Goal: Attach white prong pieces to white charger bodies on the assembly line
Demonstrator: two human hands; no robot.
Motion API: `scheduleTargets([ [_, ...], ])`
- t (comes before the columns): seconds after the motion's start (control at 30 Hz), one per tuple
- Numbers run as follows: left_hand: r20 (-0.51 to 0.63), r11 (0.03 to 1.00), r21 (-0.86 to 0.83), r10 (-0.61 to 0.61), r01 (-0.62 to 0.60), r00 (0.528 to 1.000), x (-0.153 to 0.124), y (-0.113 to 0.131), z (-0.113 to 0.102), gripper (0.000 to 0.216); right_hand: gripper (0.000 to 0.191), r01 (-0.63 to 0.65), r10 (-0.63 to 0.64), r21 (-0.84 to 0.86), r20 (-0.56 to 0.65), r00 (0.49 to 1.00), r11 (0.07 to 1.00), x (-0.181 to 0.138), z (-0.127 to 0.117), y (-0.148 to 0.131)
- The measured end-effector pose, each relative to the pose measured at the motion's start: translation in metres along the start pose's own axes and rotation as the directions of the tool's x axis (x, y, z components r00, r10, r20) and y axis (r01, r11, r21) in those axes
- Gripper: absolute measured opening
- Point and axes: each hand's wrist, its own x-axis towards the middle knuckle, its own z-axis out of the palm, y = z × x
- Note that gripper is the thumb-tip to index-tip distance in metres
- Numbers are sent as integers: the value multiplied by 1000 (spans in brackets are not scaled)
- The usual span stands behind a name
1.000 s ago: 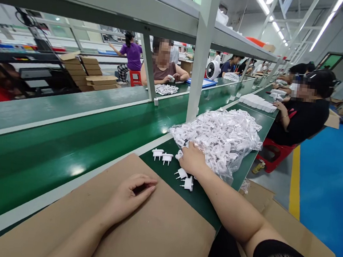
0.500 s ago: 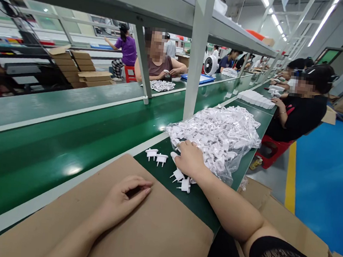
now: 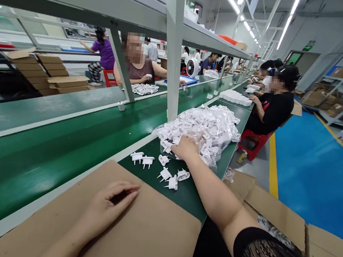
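My right hand [image 3: 185, 147] reaches into the open mouth of a clear plastic bag [image 3: 202, 129] heaped with small white plug parts; its fingers are buried among them, so what they hold is hidden. Several loose white plug parts [image 3: 167, 173] lie on the green bench in front of the bag, two of them [image 3: 142, 159] standing side by side further left. My left hand [image 3: 106, 206] rests on a brown cardboard sheet [image 3: 136, 231], fingers loosely curled with the thumb touching them and nothing seen inside.
A green conveyor belt [image 3: 49, 148] runs along the left under a grey shelf frame with an upright post [image 3: 172, 63]. Other workers sit across the belt and further down the bench [image 3: 272, 102]. Open cardboard boxes [image 3: 279, 215] stand at my right, beside a blue floor.
My right hand pushed further into the bag. One more loose white part now lies on the bench by the bag. The camera swung to the right; my left hand stayed put.
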Motion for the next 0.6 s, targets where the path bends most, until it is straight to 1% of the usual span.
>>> scheduleTargets([
  [0.1, 4, 1000, 7, -7, 7, 1000, 0, -1, 0, 38, 77, -42, 40, -64, -25, 999, 997, -4, -2, 0],
  [0.2, 2, 1000, 10, 6, -6, 1000, -1, -2, 1, 38, 79, -15, 11, -110, -41, 999, 994, -11, -3, -5],
  [0.33, -14, 1000, 11, 27, -27, 1000, -1, -2, 2, 38, 75, 77, -78, -110, -3, 997, 991, -24, -6, -12],
  [0.5, -32, 1000, 27, 15, -14, 999, 1, -2, 2, 38, 72, 212, -208, -103, 54, 977, 972, -42, -13, -17],
  [0.6, -38, 999, 37, 8, -7, 999, 1, -3, 3, 38, 59, 312, -304, -69, 104, 947, 948, -52, -17, -18],
])
